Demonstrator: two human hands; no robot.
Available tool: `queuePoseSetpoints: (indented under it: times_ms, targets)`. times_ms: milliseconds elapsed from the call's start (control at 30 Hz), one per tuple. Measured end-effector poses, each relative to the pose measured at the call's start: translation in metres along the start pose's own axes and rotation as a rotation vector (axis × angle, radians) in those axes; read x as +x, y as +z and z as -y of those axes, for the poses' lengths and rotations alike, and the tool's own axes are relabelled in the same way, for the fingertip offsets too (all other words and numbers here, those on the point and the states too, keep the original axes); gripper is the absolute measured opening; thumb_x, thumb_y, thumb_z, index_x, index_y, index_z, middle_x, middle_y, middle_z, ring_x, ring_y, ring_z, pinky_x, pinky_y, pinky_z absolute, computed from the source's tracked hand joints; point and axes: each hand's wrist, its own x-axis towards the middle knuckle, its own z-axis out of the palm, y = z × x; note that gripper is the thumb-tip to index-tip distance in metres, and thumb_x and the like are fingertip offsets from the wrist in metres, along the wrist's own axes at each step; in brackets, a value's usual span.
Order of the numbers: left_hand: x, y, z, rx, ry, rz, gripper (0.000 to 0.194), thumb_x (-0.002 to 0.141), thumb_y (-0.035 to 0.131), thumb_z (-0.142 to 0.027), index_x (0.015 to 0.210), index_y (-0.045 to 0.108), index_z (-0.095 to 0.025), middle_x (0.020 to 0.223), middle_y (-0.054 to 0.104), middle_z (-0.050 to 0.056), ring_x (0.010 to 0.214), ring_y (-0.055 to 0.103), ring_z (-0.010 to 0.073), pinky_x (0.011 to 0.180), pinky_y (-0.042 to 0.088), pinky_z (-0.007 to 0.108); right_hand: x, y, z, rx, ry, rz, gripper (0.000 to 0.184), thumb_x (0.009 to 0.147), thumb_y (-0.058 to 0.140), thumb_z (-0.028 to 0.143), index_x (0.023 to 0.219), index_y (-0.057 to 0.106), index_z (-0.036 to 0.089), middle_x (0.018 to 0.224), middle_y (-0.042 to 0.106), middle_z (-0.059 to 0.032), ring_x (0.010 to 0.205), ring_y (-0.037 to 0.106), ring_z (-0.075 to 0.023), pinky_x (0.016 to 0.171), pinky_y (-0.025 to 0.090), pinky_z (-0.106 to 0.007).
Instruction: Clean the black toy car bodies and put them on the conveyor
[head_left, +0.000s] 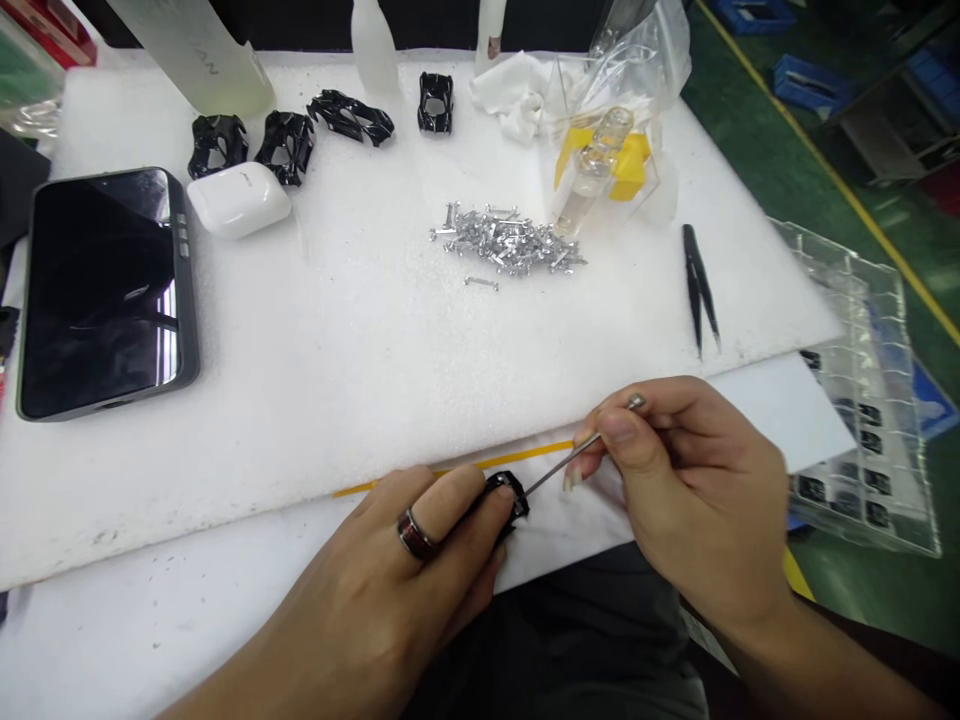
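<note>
Metal pin point(574, 455), pinched narrowly between thumb and fingers of the right hand point(690, 490), pointed toward 8 o'clock along its long axis, its tip just short of the black car shell point(508, 500) gripped by the left hand point(375, 590).

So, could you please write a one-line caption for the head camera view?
Left hand pinches a small black car body; right hand points a thin metal rod at it.

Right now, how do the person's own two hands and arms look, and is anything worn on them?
The left hand wears one wide, dark ring with a reddish band around it. The right hand shows no ring. Neither hand has a glove, and the forearms show no sleeve in view.
</note>
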Motion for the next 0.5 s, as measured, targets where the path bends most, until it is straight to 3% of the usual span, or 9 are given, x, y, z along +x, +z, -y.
queuePoseSetpoints:
  times_ms: [133, 267, 367, 500]
  targets:
    - [0.001, -0.001, -0.001, 0.025, 0.013, -0.002, 0.037, 0.098, 0.06, -0.015, 0.135, 0.057, -0.013, 0.123, 0.063, 0.011, 0.104, 0.063, 0.0208, 0.087, 0.059, 0.036, -0.001, 0.0, -0.006, 0.055, 0.026, 0.0, 0.008, 0.092, 0.072, 0.028, 0.088, 0.065, 0.025, 0.072, 0.069, 0.0028, 0.058, 0.068, -0.0117, 0.056, 0.061, -0.023]
    - [0.0, 0.002, 0.001, 0.014, 0.034, -0.019, 0.035, 0.097, 0.061, -0.014, 0.133, 0.058, -0.013, 0.121, 0.062, 0.011, 0.101, 0.062, 0.0207, 0.085, 0.058, 0.036, -0.003, -0.001, -0.009, 0.255, -0.001, -0.066, 0.005, 0.094, 0.069, 0.027, 0.092, 0.064, 0.026, 0.077, 0.069, 0.0015, 0.059, 0.065, -0.0144, 0.055, 0.059, -0.029]
    - [0.0, 0.005, 0.002, -0.003, 0.037, -0.046, 0.033, 0.099, 0.059, -0.017, 0.132, 0.058, -0.014, 0.12, 0.062, 0.01, 0.1, 0.062, 0.0214, 0.084, 0.059, 0.038, 0.006, -0.009, 0.012, 0.226, -0.11, -0.124, 0.005, 0.094, 0.068, 0.027, 0.09, 0.065, 0.026, 0.08, 0.069, 0.0004, 0.063, 0.063, -0.0161, 0.058, 0.054, -0.032]
    - [0.001, 0.006, 0.0, -0.014, 0.015, -0.034, 0.028, 0.1, 0.055, -0.018, 0.128, 0.058, -0.018, 0.115, 0.063, 0.008, 0.095, 0.063, 0.0216, 0.079, 0.061, 0.038, 0.047, -0.028, 0.056, -0.097, -0.378, -0.199, 0.004, 0.091, 0.07, 0.026, 0.088, 0.069, 0.026, 0.084, 0.068, -0.0021, 0.068, 0.061, -0.0182, 0.062, 0.049, -0.035]
